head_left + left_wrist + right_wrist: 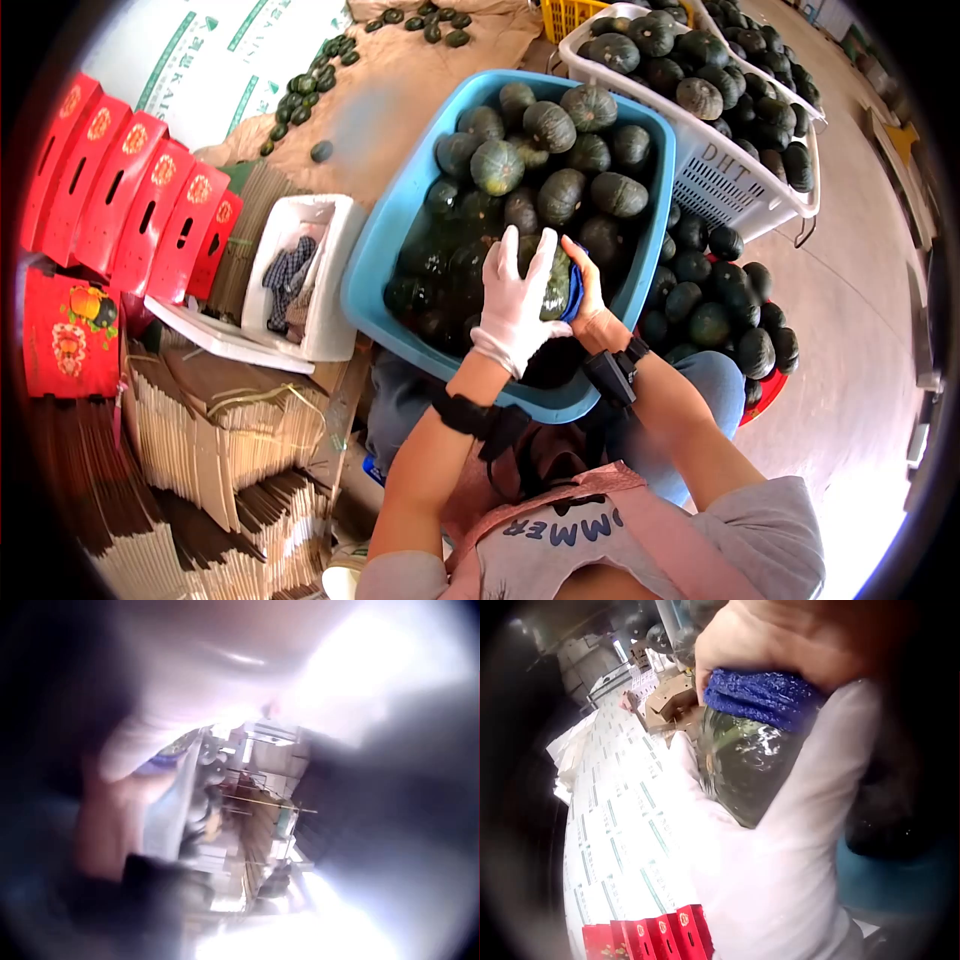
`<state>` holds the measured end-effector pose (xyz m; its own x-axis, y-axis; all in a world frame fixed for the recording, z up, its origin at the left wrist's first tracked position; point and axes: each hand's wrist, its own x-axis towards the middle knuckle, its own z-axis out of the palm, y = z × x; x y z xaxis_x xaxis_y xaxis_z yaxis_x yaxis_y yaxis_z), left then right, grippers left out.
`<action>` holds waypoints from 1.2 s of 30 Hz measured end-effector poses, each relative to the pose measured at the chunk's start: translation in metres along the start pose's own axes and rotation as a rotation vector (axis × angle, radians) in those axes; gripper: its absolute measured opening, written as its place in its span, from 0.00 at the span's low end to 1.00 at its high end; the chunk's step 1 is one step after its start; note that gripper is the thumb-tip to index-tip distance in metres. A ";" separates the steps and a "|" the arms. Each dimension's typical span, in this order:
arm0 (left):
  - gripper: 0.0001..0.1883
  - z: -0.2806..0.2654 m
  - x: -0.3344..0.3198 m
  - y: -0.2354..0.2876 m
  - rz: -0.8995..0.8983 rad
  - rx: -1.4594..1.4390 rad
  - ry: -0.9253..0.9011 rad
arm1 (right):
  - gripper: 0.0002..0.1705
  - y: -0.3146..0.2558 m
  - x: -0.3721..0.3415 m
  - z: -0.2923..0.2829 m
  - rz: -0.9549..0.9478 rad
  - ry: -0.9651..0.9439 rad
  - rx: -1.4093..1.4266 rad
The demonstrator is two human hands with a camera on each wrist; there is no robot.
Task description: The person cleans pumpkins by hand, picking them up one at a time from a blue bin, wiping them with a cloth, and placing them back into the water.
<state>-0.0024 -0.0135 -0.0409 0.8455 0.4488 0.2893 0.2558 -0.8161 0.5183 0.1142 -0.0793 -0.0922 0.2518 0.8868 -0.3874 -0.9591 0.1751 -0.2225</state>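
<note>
A wet green squash is held between both hands above a blue tub. My left hand, in a white glove, grips it from the left, thumb below and fingers around its side. From the right, my bare right hand presses a bunched blue cloth to the squash, fingers curled over the cloth. Many dark green squashes lie in the tub, the nearer ones in water. The left wrist view is mostly blurred.
White crates of squashes stand behind and right of the tub. More squashes are heaped in a red container at the right. A foam box with cloths, red boxes and stacked cardboard are at the left.
</note>
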 end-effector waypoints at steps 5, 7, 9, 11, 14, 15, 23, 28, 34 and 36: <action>0.61 0.004 -0.010 -0.018 0.075 -0.073 0.040 | 0.28 -0.007 -0.003 -0.011 0.182 0.034 -0.180; 0.58 -0.008 -0.011 -0.029 0.182 -0.170 0.068 | 0.36 0.001 -0.019 0.003 0.207 0.007 -0.255; 0.52 -0.016 -0.011 -0.037 0.139 -0.383 0.098 | 0.42 0.008 -0.028 0.012 0.234 -0.070 -0.218; 0.49 0.003 -0.018 -0.033 0.043 -0.452 0.289 | 0.41 0.020 -0.031 0.021 0.201 -0.060 -0.124; 0.47 0.021 -0.031 -0.022 -0.038 -0.457 0.352 | 0.30 0.016 -0.019 0.002 0.086 -0.055 -0.114; 0.47 0.018 -0.031 -0.019 -0.036 -0.381 0.350 | 0.28 0.013 -0.018 0.000 0.070 -0.030 -0.169; 0.34 0.014 -0.024 -0.057 -0.573 -0.701 0.054 | 0.44 0.007 0.001 -0.026 0.040 0.341 -1.138; 0.42 -0.043 0.027 -0.098 -0.912 -2.040 0.469 | 0.35 0.006 0.004 -0.013 0.047 0.260 -1.647; 0.29 0.025 0.057 -0.222 -0.631 -0.723 -0.106 | 0.27 -0.009 0.073 -0.056 -0.013 0.463 -0.634; 0.22 0.031 0.059 -0.208 -0.678 -0.015 -0.439 | 0.26 -0.010 0.098 -0.063 0.058 0.483 -0.651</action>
<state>0.0090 0.1718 -0.1565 0.6168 0.6574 -0.4328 0.7751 -0.4114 0.4796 0.1569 -0.0209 -0.1847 0.3750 0.5780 -0.7248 -0.7420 -0.2815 -0.6084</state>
